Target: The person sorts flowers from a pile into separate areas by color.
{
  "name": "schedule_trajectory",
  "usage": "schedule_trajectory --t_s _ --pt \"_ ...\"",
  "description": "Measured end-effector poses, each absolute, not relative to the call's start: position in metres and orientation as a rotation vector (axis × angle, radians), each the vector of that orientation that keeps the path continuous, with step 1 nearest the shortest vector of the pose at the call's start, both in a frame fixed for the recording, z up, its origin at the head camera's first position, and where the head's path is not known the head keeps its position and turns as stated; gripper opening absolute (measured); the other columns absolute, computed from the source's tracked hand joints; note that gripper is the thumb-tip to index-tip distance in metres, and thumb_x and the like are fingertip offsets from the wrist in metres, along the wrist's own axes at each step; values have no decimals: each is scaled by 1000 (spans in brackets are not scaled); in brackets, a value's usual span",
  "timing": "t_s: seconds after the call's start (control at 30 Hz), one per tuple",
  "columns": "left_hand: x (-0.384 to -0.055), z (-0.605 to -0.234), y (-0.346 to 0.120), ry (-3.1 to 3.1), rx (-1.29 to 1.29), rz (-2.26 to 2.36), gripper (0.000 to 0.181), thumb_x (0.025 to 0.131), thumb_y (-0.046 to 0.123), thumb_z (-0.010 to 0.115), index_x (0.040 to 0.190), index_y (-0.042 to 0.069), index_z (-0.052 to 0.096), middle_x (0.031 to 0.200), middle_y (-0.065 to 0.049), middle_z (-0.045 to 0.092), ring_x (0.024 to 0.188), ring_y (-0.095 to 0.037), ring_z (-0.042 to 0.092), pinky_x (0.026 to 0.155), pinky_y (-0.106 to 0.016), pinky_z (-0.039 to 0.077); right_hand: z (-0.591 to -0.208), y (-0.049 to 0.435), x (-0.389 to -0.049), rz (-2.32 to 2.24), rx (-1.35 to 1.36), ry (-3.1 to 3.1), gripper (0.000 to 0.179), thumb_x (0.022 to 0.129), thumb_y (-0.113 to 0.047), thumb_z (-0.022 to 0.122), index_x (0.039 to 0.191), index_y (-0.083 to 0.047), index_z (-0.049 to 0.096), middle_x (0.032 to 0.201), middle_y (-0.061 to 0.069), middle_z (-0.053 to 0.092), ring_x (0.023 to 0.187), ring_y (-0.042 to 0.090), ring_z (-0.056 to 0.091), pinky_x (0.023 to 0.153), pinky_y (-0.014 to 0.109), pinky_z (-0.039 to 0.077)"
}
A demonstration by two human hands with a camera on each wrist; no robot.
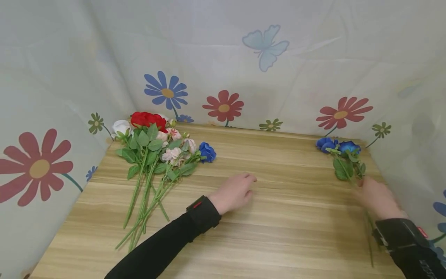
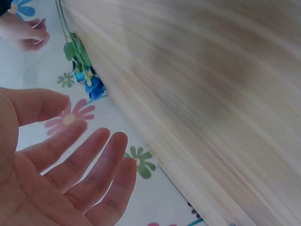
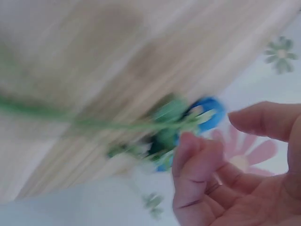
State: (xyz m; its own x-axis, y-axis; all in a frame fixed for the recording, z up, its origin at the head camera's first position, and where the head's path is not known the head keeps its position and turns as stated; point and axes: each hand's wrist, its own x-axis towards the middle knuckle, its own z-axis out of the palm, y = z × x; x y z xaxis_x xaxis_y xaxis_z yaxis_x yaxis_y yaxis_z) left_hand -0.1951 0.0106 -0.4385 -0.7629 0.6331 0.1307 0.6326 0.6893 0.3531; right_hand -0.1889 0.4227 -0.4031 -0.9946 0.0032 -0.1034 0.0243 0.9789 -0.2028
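My left hand (image 1: 234,193) hovers over the middle of the table with nothing in it; its fingers are spread and slightly bent in the left wrist view. At the far right, two blue artificial roses (image 1: 349,147) with green leaves lie by the table's back corner. My right hand (image 1: 378,198) is beside their stems, blurred in the head view. In the right wrist view its thumb stands apart from the bent fingers (image 3: 197,165), and a green stem (image 3: 108,124) runs just past the fingertips. Whether the fingertips touch the stem is hard to see.
On the left of the wooden table (image 1: 278,232) lies a bunch of artificial flowers: a red flower (image 1: 148,120), a white rose (image 1: 122,127), pale pink blooms (image 1: 171,155) and a blue rose (image 1: 207,152). Their stems point toward the front. A flower-printed curtain (image 1: 296,89) surrounds the table.
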Motion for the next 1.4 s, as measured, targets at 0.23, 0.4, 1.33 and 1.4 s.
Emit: schedule_trajectory --t_s 0.23,0.4,1.33,1.4 --pt "-201 -431 -9 3012 967 594 32 91 14 56 122 5 61 117 -10 63 99 -23 62 78 -36 54 -401 364 -199 -602 -173 3222 25 89 -17 54 97 7 57 79 16 61 64 25 56 54 37 42" --pt "-205 -429 -28 3073 884 572 29 91 16 57 119 7 62 113 -9 64 94 -23 63 72 -36 54 -402 317 -204 -848 -325 3253 19 89 -11 55 100 4 60 85 18 63 75 31 62 61 41 48" --pt "-185 -427 -180 3235 369 689 28 90 12 58 114 -1 62 93 -14 64 67 -23 58 53 -37 46 -434 90 -211 -2021 -250 2198 28 90 4 49 118 8 52 100 30 61 84 29 63 85 53 50" --pt "-185 -424 -190 3239 329 692 27 90 12 57 113 -2 62 88 -13 63 63 -22 55 51 -37 44 -434 80 -212 -2022 -258 2173 30 89 4 49 118 8 52 99 29 61 81 25 63 84 52 50"
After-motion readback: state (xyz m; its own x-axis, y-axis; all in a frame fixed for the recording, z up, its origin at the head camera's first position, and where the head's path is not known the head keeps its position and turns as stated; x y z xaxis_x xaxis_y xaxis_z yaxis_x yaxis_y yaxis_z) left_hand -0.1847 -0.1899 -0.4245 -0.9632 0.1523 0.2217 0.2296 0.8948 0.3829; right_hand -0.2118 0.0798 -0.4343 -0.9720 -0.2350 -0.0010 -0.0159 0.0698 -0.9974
